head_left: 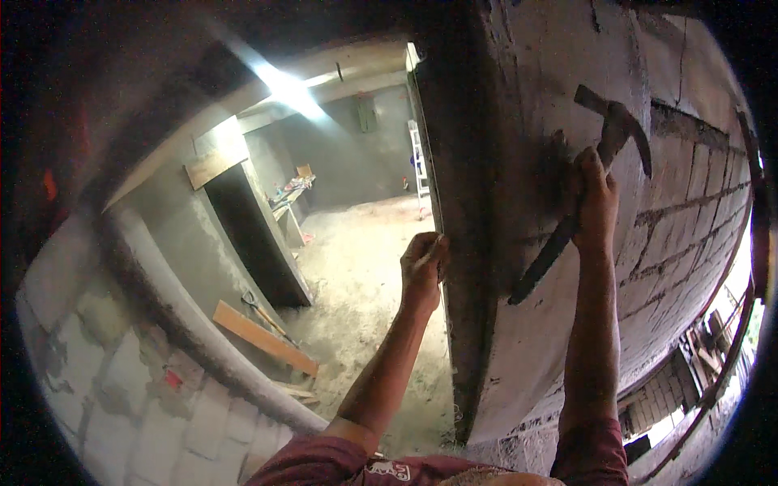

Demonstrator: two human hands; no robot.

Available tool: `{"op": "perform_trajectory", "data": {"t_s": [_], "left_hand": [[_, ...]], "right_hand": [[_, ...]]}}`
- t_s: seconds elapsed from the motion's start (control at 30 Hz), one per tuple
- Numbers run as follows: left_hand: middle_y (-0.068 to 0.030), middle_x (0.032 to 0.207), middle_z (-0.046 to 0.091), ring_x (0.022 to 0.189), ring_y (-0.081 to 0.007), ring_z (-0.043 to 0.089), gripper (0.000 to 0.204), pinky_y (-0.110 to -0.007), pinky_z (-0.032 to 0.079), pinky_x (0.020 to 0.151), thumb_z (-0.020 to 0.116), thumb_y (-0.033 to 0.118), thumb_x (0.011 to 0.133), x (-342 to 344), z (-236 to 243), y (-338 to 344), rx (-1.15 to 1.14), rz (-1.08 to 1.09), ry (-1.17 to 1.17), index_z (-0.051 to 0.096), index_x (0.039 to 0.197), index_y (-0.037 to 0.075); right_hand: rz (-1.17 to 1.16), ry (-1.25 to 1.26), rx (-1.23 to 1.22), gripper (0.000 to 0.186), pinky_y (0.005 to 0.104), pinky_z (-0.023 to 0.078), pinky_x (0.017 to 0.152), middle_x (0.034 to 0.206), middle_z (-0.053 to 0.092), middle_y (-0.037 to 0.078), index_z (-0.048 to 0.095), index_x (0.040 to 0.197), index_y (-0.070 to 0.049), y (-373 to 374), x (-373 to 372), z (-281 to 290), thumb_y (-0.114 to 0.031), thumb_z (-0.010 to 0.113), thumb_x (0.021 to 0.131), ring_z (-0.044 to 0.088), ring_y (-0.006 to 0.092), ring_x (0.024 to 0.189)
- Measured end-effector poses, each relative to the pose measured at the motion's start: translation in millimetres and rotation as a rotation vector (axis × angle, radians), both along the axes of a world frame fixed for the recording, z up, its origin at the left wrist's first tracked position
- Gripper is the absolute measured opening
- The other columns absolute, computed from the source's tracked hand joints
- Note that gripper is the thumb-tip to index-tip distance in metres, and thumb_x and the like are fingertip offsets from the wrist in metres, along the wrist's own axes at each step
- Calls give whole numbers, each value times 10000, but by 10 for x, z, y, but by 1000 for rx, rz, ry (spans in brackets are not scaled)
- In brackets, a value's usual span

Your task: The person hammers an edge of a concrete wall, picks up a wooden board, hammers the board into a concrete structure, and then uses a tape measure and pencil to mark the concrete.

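My right hand (596, 194) is raised in front of the wall on the right, its fingers wrapped round the handle of a claw hammer (620, 128). The hammer's head points up, with the curved claw toward the right, while the dark handle slants down to the left. My left hand (425, 257) is closed in a pinch against the inner edge of the dark door post (470, 267). Whatever lies between its fingertips is too small to tell. Below that hand, a thin pale line runs down along the post's edge.
Block wall (681, 211) extends to the right, another (162, 405) stands at lower left. Through the opening lie a leaning plank (266, 337), a shovel (267, 316), a cluttered bench (293, 191) and a white ladder (418, 158). A bright lamp (288, 87) shines overhead.
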State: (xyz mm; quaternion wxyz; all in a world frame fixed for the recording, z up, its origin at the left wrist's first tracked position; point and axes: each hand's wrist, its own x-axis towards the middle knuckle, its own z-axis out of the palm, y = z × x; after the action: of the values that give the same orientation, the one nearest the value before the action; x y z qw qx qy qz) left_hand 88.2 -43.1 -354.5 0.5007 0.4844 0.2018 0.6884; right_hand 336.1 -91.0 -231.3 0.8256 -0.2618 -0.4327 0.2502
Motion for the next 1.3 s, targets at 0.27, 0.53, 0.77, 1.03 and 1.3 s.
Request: {"op": "perform_trajectory", "data": {"t_s": [0.27, 0.53, 0.77, 1.03, 1.3], "left_hand": [[42, 665, 513, 526, -35, 413, 184, -212, 298, 431, 718, 222, 898, -15, -64, 8, -2, -15, -20, 585, 947, 105], [43, 674, 513, 531, -38, 426, 163, -209, 321, 453, 677, 217, 929, -26, -127, 108, -7, -58, -64, 593, 965, 82], [43, 660, 520, 521, -39, 427, 136, -216, 316, 444, 662, 205, 938, 0, -134, 117, 29, -27, -94, 604, 962, 85], [38, 617, 495, 477, -42, 387, 86, -217, 264, 404, 653, 143, 936, 31, -107, 143, -17, -28, -98, 613, 965, 73], [47, 620, 493, 489, -43, 397, 112, -223, 299, 418, 655, 183, 939, -66, -147, 128, 11, -38, -46, 615, 962, 81]], "right_hand": [[77, -17, 70, 289, 246, 348, 389, 613, 480, -41, 543, 844, -113, -2, 8, -1, -370, 588, 969, 431, 66, 451], [77, 18, -9, 276, 233, 350, 381, 622, 486, -36, 522, 831, -121, -56, -7, 56, -349, 610, 960, 435, 65, 455], [192, -52, 24, 271, 240, 353, 392, 629, 480, -34, 511, 820, -124, -17, 125, -30, -330, 615, 962, 449, 74, 473], [114, -63, -17, 267, 246, 448, 587, 797, 626, 8, 637, 978, -33, -70, 111, 34, -299, 621, 964, 540, 78, 659], [139, -46, 3, 292, 249, 462, 598, 848, 638, 15, 637, 1016, -19, -43, 32, -7, -304, 640, 949, 562, 83, 704]]}}
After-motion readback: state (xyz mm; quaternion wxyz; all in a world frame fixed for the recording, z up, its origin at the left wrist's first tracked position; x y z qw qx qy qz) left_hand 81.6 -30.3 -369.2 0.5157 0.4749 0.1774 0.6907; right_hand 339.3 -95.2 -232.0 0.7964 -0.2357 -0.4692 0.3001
